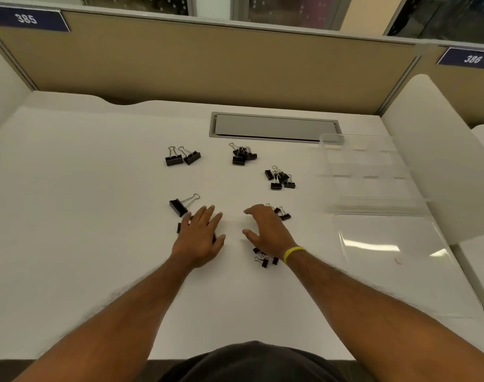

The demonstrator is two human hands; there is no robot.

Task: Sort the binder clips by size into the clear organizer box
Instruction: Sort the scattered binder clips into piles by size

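Black binder clips lie in groups on the white desk. Two large clips (182,156) sit far left, a mixed pile (243,154) at far centre, a medium pile (280,177) to its right. One large clip (182,205) lies just beyond my left hand (201,235), which rests palm down with fingers spread, partly covering another clip (178,228). My right hand (267,228) hovers open, fingers spread. Small clips (281,213) lie by its fingertips and more small clips (264,257) under its wrist. The clear organizer box (373,175) stands open at right, its lid (389,244) flat toward me.
A grey cable hatch (274,127) is set into the desk at the back. Tan partition walls (207,67) enclose the desk on the far side, with white side panels (434,150) at right and left. The desk's front edge is near my body.
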